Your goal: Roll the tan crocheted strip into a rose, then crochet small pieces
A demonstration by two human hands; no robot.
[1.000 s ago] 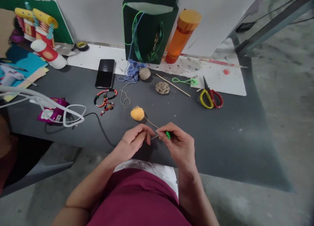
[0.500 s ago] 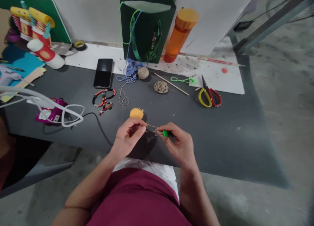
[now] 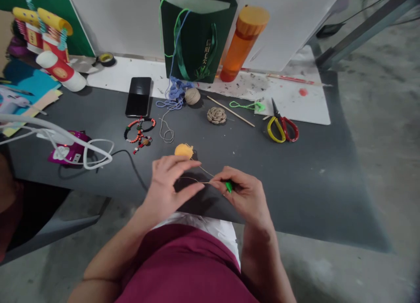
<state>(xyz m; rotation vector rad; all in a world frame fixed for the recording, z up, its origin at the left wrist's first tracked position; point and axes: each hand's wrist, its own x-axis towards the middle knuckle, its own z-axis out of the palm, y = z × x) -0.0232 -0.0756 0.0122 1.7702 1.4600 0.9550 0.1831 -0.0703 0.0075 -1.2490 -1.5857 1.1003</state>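
Observation:
My right hand (image 3: 244,191) is closed around a green-handled crochet hook (image 3: 229,187), mostly hidden by the fingers. Its thumb and forefinger also pinch a thin beige yarn (image 3: 204,182). My left hand (image 3: 169,180) is open beside it, thumb and fingers spread apart. One part of the yarn runs leftward between that thumb and the fingers. Another strand slants up toward a yellow-orange yarn ball (image 3: 183,150), which sits just beyond my left fingers. Where the strands end behind the left hand is hidden.
Farther back lie a coiled beige rosette (image 3: 216,115), a beige yarn ball (image 3: 192,96), a wooden stick (image 3: 230,111) and scissors (image 3: 281,128). A phone (image 3: 138,97) and beaded bracelet (image 3: 139,133) are left. Behind stand a green bag (image 3: 197,40) and orange bottle (image 3: 243,44).
My left hand has gone from a pinch on the yarn to spread fingers. My right hand has shifted slightly right and turned, with the crochet hook still in it.

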